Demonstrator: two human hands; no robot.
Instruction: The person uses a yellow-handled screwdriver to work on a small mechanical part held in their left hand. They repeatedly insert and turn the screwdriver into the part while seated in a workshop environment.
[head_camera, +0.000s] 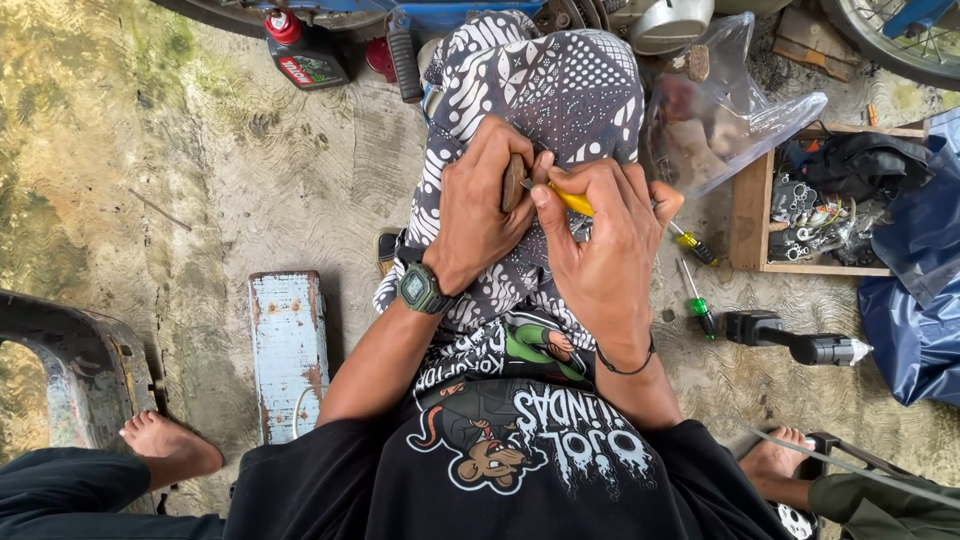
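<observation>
Rough concrete floor (200, 180), cluttered right: wooden parts box (748, 215), screwdrivers. Left hand (480, 210) gripping small brown part (513, 183) over patterned cloth (560, 90); right hand (600, 240) grasping yellow-handled tool (574, 202) against it. Open room leftward.

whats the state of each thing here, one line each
left hand: gripping a small brown part
right hand: holding a yellow tool against the part
oil bottle: capped, upright
plastic bag: crumpled, on the ground
wooden box: open, full of parts
green screwdriver: lying loose
</observation>
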